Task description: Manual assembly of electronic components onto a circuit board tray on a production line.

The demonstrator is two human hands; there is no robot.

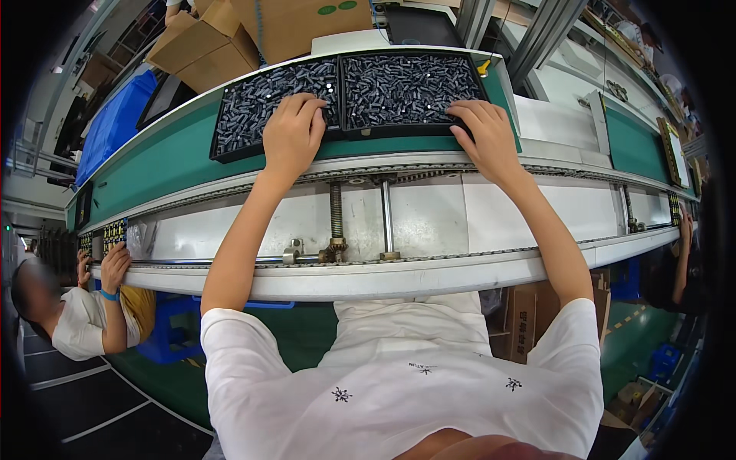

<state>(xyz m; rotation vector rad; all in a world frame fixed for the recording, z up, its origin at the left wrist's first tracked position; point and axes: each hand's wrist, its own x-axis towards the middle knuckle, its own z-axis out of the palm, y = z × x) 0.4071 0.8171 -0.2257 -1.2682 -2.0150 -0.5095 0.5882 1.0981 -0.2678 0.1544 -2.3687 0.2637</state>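
Note:
Two black trays stand side by side, the left tray (228, 156) and the right tray (399, 130), both filled with small dark cylindrical parts that look like capacitors. My left hand (294, 132) rests over the right part of the left tray, fingers curled and the thumb close to them. Whatever its fingertips hold is hidden or too small to make out. At the right tray's right edge, my right hand (489, 138) reaches in with bent fingers, its thumb apart from them. I see nothing held in it.
The trays sit on a green conveyor surface (153, 169); a metal rail with a chain (414, 169) runs before me. Cardboard boxes (207, 47) stand behind, a blue bin (115, 126) at far left. One co-worker (84, 314) works at left, another's arm (682, 257) shows at right.

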